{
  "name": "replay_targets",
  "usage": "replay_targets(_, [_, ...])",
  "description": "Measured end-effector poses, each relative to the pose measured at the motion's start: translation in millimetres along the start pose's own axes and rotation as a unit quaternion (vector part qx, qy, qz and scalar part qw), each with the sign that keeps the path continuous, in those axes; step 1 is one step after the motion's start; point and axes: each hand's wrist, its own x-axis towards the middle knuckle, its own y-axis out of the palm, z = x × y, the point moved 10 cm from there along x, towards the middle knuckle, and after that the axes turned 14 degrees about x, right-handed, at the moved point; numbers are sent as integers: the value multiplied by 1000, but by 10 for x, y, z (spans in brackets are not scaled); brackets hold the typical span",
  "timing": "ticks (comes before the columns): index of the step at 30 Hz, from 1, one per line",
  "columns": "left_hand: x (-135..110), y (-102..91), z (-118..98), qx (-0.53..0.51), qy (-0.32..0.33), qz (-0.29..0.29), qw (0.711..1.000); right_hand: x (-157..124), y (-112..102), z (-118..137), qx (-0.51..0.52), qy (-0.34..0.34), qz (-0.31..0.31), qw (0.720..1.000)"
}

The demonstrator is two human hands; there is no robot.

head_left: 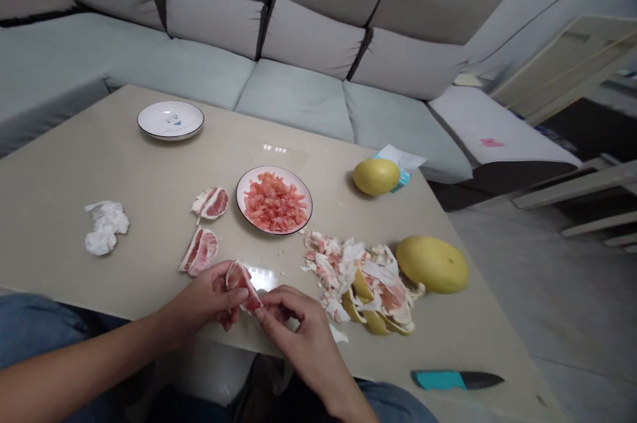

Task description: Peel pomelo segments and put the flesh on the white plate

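Between both hands, just above the table's near edge, is a pink pomelo segment (242, 283) with pale membrane on it. My left hand (212, 298) grips its left side, thumb across the flesh. Thumb and fingers of my right hand (301, 330) pinch its lower right end. Beyond my left hand lie two more pomelo pieces, a nearer one (200, 252) and a farther one (211, 203), both still in membrane. A dark-rimmed plate (240, 200) bears a heap of peeled pink pomelo flesh (276, 204). Right of it spreads a pile of peel and membrane scraps (365, 283).
Two whole yellow pomelos, one (377, 176) by a tissue pack (402, 164) and one (432, 263) beside the peel, sit on the right. A teal-handled knife (455, 380) lies near the front right. Crumpled tissue (106, 227) and a white plate (170, 121) are on the left.
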Motion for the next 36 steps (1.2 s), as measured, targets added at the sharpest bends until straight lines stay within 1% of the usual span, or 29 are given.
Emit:
replay_targets(2, [1, -18, -31, 36, 20, -9, 999, -4, 9, 11, -13, -4, 8, 1000])
replay_targets(5, [4, 2, -62, 59, 37, 0, 998, -2, -15, -23, -41, 7, 11, 999])
replay_targets(7, [3, 17, -55, 69, 35, 5, 997, -3, -12, -43, -56, 12, 17, 998])
replay_targets(11, [-15, 57, -40, 86, 29, 15, 996, -22, 43, -16, -74, 1, 31, 997])
replay_targets(14, [-26, 85, -33, 78, 25, 24, 996, -36, 65, -27, -79, 6, 22, 997])
replay_targets(16, [-32, 110, -39, 69, 25, 38, 997, -38, 72, -90, -50, 27, 14, 998])
replay_targets(19, [-42, 152, -87, 42, 35, 66, 996, -39, 127, -244, 48, 83, 31, 995])
replay_targets(20, [-44, 152, -111, 35, 41, 70, 996, -39, 140, -283, 78, 99, 36, 991])
replay_targets(22, [-46, 130, -157, 31, 50, 65, 996, -34, 133, -315, 106, 114, 35, 987])
replay_targets(25, [-52, 111, -189, 44, 57, 61, 996, -25, 106, -277, 96, 111, 33, 989])
replay_targets(28, [-53, 103, -173, 61, 56, 58, 995, -22, 103, -202, 70, 94, 38, 992])
replay_targets(31, [-49, 94, -136, 81, 45, 52, 994, -22, 110, -161, 37, 75, 43, 996])
replay_targets(36, [-58, 79, -93, 114, 19, 37, 993, -18, 124, -173, 0, 59, 47, 997])
